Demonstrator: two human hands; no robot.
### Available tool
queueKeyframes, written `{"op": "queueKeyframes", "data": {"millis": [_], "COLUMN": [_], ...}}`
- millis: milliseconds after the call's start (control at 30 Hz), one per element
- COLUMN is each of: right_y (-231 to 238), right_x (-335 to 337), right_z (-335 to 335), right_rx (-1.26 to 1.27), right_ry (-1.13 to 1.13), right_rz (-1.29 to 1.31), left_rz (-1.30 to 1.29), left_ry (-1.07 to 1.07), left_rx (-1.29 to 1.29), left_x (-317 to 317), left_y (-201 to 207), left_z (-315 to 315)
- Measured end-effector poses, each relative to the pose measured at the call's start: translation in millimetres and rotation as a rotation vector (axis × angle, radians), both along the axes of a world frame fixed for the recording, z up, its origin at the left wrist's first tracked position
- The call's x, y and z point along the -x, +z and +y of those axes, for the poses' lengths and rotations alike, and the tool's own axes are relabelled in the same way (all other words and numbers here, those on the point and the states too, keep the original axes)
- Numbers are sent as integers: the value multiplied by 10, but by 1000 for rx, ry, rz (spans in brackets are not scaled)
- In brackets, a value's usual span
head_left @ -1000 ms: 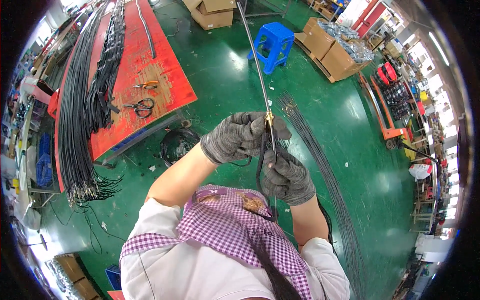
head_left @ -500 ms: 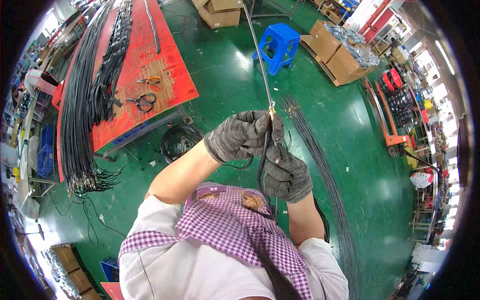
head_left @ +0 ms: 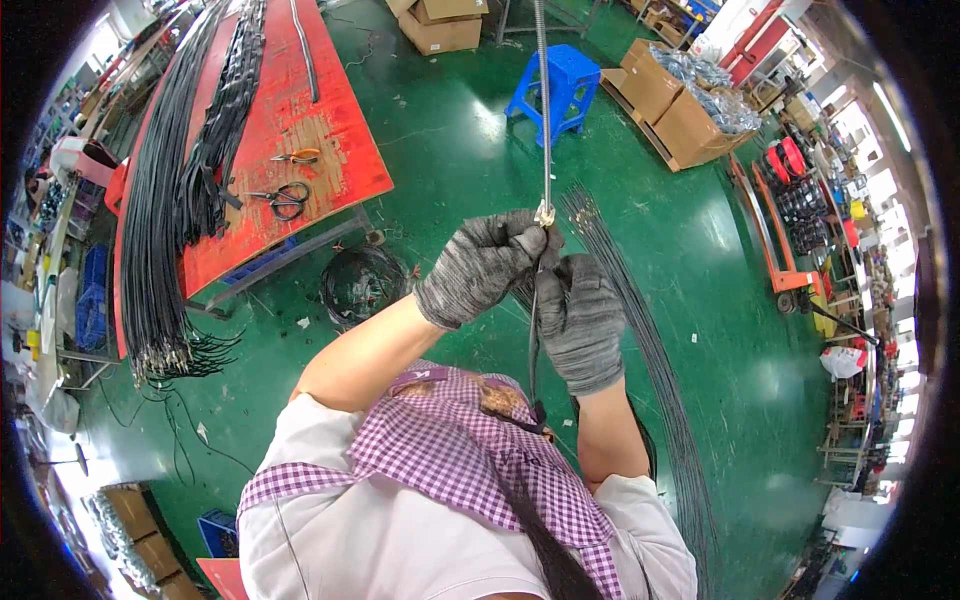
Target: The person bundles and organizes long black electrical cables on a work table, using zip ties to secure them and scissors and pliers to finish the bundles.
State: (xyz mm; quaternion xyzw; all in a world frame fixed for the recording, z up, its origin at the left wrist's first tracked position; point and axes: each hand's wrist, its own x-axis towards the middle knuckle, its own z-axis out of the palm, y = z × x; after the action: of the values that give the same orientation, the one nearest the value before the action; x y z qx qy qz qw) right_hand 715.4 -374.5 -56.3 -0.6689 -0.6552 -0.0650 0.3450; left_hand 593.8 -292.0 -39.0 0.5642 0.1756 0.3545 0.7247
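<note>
A long silver-grey ribbed hose [head_left: 546, 120] runs nearly straight up from my hands, with a small brass-coloured fitting [head_left: 544, 214] at its lower end. My left hand [head_left: 482, 268], in a grey knit glove, is closed just under the fitting, thumb and fingers pinching there. Below it a black cable [head_left: 533, 345] hangs down toward my apron. My right hand [head_left: 583, 325], gloved alike, is closed round the cable's upper part, close beside the left fingertips. Its fingers partly hide where cable and fitting meet.
At the left, a red table [head_left: 340, 150] carries bundled black cables [head_left: 165, 200], scissors [head_left: 285, 200] and orange-handled pliers [head_left: 297, 157]. Another cable bundle [head_left: 650, 350] lies on the green floor at my right. Ahead stand a blue stool [head_left: 568, 75] and cardboard boxes [head_left: 655, 95].
The hose has swung from a leftward lean to nearly vertical. My right hand has shifted up and turned its back more to view; my left has stayed near the fitting.
</note>
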Motion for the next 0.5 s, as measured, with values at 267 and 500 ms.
{"op": "queueKeyframes", "data": {"millis": [267,500], "right_y": [-338,-88], "right_x": [-137,-120], "right_z": [73,207], "right_rx": [-270,-236], "right_ry": [294,164], "right_rz": [-6,77], "left_rz": [31,8], "left_ry": [131,352], "left_rx": [-1,210], "left_x": [-188,-102], "left_y": [37,-94], "left_z": [-163,-141]}}
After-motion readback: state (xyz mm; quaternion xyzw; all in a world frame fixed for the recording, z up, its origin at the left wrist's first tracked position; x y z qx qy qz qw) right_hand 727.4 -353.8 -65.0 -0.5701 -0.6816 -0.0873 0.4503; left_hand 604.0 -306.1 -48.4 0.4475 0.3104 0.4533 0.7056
